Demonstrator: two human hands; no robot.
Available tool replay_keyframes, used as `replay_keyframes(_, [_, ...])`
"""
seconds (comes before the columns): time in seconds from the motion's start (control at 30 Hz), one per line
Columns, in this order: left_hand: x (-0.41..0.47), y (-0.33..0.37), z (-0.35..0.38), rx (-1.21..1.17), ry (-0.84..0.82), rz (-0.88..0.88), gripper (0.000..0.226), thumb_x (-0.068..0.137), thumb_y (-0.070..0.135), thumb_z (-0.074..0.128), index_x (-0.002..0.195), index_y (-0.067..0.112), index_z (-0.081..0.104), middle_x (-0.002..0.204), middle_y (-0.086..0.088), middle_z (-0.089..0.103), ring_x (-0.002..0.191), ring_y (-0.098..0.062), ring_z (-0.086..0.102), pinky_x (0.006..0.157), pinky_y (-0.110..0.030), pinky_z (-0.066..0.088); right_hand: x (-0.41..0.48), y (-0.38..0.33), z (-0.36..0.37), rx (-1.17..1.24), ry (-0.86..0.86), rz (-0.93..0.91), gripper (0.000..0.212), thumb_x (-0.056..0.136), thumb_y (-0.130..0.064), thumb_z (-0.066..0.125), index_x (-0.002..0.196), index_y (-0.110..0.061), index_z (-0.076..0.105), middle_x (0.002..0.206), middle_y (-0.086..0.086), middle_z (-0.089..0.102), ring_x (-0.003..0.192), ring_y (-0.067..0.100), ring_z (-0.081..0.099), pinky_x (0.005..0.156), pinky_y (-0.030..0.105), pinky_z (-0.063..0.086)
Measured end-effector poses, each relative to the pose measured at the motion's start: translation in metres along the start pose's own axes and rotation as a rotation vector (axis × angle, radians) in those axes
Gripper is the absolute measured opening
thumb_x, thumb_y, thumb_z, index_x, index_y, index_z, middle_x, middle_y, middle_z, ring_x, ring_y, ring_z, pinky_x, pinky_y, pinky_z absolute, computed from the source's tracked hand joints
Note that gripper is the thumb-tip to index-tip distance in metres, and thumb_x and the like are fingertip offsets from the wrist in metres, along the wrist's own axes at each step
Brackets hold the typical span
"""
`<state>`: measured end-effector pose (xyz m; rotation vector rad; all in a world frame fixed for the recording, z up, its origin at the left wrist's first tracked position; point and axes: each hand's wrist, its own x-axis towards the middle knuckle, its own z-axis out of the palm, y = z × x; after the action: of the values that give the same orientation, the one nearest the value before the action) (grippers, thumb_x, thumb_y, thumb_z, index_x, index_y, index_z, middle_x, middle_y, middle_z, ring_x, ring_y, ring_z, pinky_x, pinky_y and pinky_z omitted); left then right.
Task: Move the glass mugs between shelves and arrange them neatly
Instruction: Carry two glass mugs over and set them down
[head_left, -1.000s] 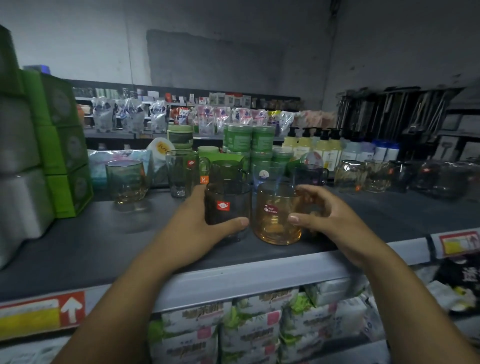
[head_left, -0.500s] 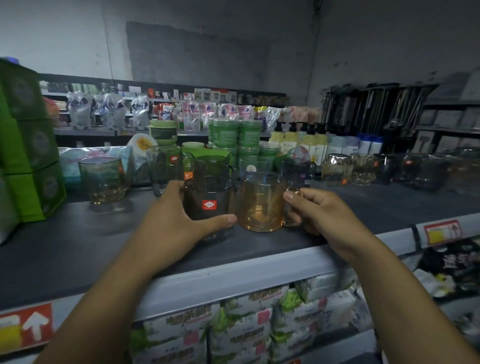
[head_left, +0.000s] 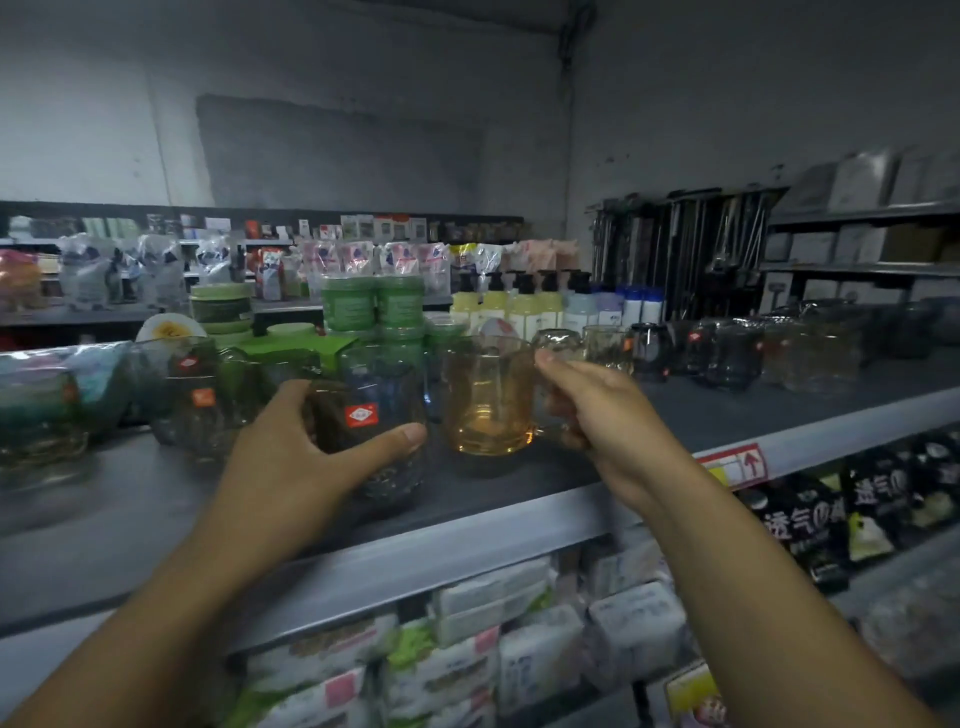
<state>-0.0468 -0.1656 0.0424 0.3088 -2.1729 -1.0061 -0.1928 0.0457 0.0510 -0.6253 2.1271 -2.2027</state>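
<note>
My left hand (head_left: 296, 452) wraps round a dark smoky glass mug (head_left: 363, 431) with a red sticker, standing on the grey shelf (head_left: 519, 540). Right beside it stands an amber glass mug (head_left: 485, 400); my right hand (head_left: 597, 410) grips its handle, thumb up at the rim. Behind these two are a blue-tinted mug (head_left: 384, 369) and several more glass mugs (head_left: 197, 405) to the left. Another row of clear and dark mugs (head_left: 727, 353) runs along the shelf to the right.
Green jars (head_left: 371, 304) and pump bottles (head_left: 524, 306) stand behind the mugs. Wrapped packs (head_left: 36, 400) lie at the left end. A price label with a red arrow (head_left: 735, 465) is on the shelf edge. Packaged goods (head_left: 519, 649) fill the lower shelf.
My right hand has shifted from the amber mug's side to its handle. The view has swung right and closer; both mugs stay on the shelf in my hands.
</note>
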Motion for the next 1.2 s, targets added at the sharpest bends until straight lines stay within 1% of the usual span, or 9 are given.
replay_keyframes(0.13, [0.004,0.041,0.073,-0.034,-0.008,-0.029,0.083,0.047,0.076,0.08,0.109,0.023,0.062,0.093,0.011,0.072,0.085,-0.009,0.069,0.073,-0.031,0.053,0.012,-0.008,-0.09,-0.031,0.062,-0.043,0.033,0.096,-0.049,0.062,0.098,-0.02,0.077,0.081,-0.013,0.068,0.081,0.009,0.06,0.07,0.028,0.041])
replay_keyframes(0.37, [0.033,0.111,0.205,-0.065,-0.083,-0.026,0.072,0.059,0.055,0.091,0.114,0.024,0.055,0.1,0.012,0.07,0.086,0.002,0.066,0.067,-0.016,0.049,0.04,-0.009,-0.241,-0.117,0.132,-0.106,0.035,0.099,-0.049,0.056,0.094,-0.019,0.074,0.081,-0.009,0.066,0.08,0.01,0.058,0.071,0.03,0.041])
replay_keyframes(0.57, [0.08,0.136,0.287,0.008,-0.255,-0.049,0.084,0.049,0.06,0.095,0.115,0.024,0.058,0.1,0.007,0.076,0.087,-0.007,0.074,0.073,-0.028,0.061,0.062,0.015,-0.313,-0.12,0.104,-0.087,0.036,0.099,-0.047,0.055,0.087,-0.018,0.072,0.062,-0.016,0.061,0.071,0.008,0.055,0.071,0.028,0.039])
replay_keyframes(0.67, [0.106,0.146,0.321,0.061,-0.324,-0.046,0.074,0.049,0.06,0.095,0.106,0.023,0.063,0.1,0.002,0.077,0.089,-0.013,0.075,0.079,-0.036,0.063,0.076,0.029,-0.334,-0.122,0.116,-0.062,0.036,0.098,-0.049,0.057,0.09,-0.019,0.074,0.065,-0.017,0.067,0.079,0.009,0.06,0.075,0.03,0.043])
replay_keyframes(0.77, [0.127,0.152,0.347,0.127,-0.338,-0.039,0.104,0.038,0.069,0.092,0.12,0.021,0.052,0.11,0.001,0.071,0.098,-0.02,0.071,0.086,-0.043,0.062,0.089,0.041,-0.348,-0.166,0.076,-0.051,0.039,0.094,-0.055,0.057,0.091,-0.023,0.078,0.081,-0.01,0.074,0.091,0.015,0.066,0.083,0.037,0.047])
replay_keyframes(0.83, [0.14,0.154,0.362,0.147,-0.364,-0.034,0.099,0.043,0.065,0.092,0.12,0.02,0.049,0.11,0.001,0.069,0.1,-0.02,0.068,0.09,-0.043,0.06,0.097,0.048,-0.355,-0.162,0.085,-0.038,0.037,0.094,-0.056,0.058,0.091,-0.025,0.079,0.088,-0.001,0.074,0.095,0.018,0.066,0.083,0.038,0.048])
replay_keyframes(0.93, [0.15,0.157,0.378,0.14,-0.404,-0.041,0.063,0.062,0.05,0.093,0.099,0.022,0.051,0.099,0.007,0.066,0.098,-0.016,0.066,0.09,-0.037,0.058,0.109,0.055,-0.36,-0.115,0.071,-0.007,0.031,0.092,-0.054,0.06,0.084,-0.032,0.079,0.071,-0.014,0.067,0.08,0.01,0.061,0.071,0.031,0.045])
replay_keyframes(1.1, [0.159,0.148,0.394,0.165,-0.405,-0.008,0.095,0.056,0.07,0.086,0.124,0.018,0.046,0.118,0.007,0.066,0.103,-0.013,0.066,0.085,-0.027,0.054,0.131,0.06,-0.363,-0.15,-0.073,-0.074,0.04,0.095,-0.052,0.056,0.061,-0.036,0.067,0.056,-0.017,0.043,0.054,0.006,0.036,0.061,0.03,0.032])
replay_keyframes(1.2, [0.152,0.153,0.391,0.128,-0.477,0.023,0.054,0.072,0.045,0.088,0.108,0.036,0.049,0.105,0.021,0.066,0.091,0.008,0.066,0.075,-0.008,0.048,0.14,0.064,-0.364,-0.176,-0.137,-0.081,0.038,0.096,-0.05,0.054,0.068,-0.029,0.069,0.056,-0.017,0.045,0.053,0.004,0.04,0.065,0.031,0.035])
